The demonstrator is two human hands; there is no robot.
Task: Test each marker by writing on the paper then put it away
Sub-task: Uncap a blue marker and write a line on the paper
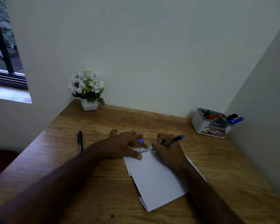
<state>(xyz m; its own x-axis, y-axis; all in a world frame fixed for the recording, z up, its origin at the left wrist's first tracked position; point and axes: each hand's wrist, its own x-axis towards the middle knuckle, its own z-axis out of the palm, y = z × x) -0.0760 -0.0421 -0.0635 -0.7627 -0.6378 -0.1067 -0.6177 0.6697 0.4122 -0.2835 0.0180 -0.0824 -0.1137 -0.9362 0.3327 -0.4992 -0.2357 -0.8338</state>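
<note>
White paper [157, 180] lies on the wooden desk [103, 183], with lines of letters written along its far edge. My right hand [168, 151] grips a black marker with a blue end [172, 140], its tip touching the paper at the end of the lettering. My left hand [126, 144] lies flat with spread fingers, pressing the paper's far left corner. A blue cap [141, 140] peeks out from behind the left fingers. A black marker [80, 141] lies on the desk to the left.
A white organiser [212, 125] at the back right holds red, green, black and blue markers. A white pot of white flowers [88, 89] stands at the back left. Walls close the desk at the back and right; a window is at far left.
</note>
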